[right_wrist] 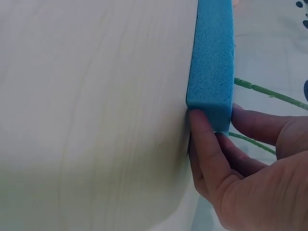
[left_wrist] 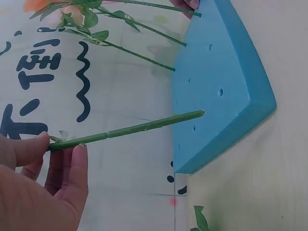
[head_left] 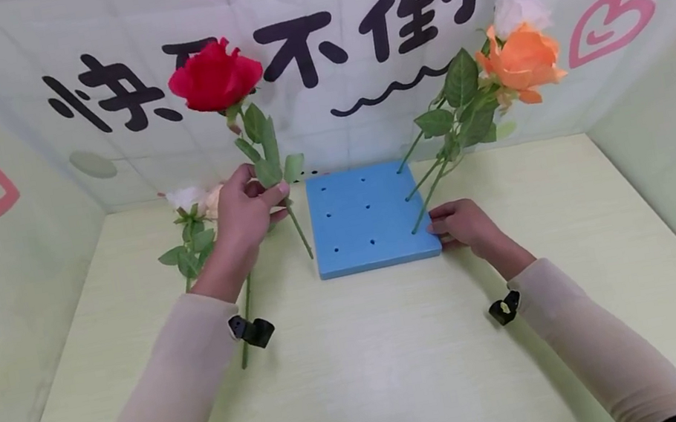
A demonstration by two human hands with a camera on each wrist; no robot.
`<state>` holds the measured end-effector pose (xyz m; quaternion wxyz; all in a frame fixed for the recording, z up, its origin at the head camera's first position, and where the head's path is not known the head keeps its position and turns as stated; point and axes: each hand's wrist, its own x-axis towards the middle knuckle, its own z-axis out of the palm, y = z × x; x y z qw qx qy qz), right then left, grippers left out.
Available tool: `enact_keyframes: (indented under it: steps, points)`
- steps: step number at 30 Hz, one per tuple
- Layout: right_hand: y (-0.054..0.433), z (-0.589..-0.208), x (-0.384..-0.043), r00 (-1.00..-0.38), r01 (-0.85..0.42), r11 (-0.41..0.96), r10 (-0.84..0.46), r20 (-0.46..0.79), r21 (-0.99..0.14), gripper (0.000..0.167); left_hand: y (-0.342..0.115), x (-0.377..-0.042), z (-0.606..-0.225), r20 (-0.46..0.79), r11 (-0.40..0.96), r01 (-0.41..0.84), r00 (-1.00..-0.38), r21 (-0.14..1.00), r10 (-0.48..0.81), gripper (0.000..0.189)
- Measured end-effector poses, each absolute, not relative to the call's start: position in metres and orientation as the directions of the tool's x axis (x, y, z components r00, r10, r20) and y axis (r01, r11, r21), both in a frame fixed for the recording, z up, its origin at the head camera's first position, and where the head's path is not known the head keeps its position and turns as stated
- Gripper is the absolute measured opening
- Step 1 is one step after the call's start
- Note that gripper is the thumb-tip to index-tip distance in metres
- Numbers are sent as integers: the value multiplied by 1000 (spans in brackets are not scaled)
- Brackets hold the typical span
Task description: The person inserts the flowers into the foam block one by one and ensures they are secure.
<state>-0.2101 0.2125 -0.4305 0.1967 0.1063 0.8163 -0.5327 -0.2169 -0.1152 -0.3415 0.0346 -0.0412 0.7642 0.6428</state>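
My left hand (head_left: 241, 209) pinches the green stem (left_wrist: 130, 129) of a red rose (head_left: 215, 76) between thumb and fingers. The bloom points up, and the stem's lower end hangs just left of a blue foam block (head_left: 348, 228). Small holes dot the block's top face. At the block's right edge, my right hand (head_left: 465, 222) grips the near corner, with the thumb on the top face and fingers against the side. Several stems stand in the right-hand column of holes, leaning right; they carry an orange rose (head_left: 522, 64) and a white rose (head_left: 519, 11).
Left of the block, partly hidden behind my left forearm, lie more flowers on the pale table (head_left: 366, 372), among them a white rose (head_left: 185, 198) and a peach rose (head_left: 213, 201). A printed cloth (head_left: 325, 138) with black lettering hangs behind the table.
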Motion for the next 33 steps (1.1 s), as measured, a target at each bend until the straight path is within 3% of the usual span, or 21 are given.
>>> enact_keyframes:
  steps: [10,21,33]
  points:
    - [213,-435,-211,-901,388,396,-27,-433,-832,44,-103,-223,-339,5,72,-3,-994,997,-112,25]
    - [213,-435,-211,-904,383,390,-28,-427,-837,44,-96,-230,-343,115,-56,126,-979,990,-170,48]
    - [213,-434,-211,-901,388,387,-29,-432,-836,44,-86,-247,-353,66,-137,98,-973,986,-223,48]
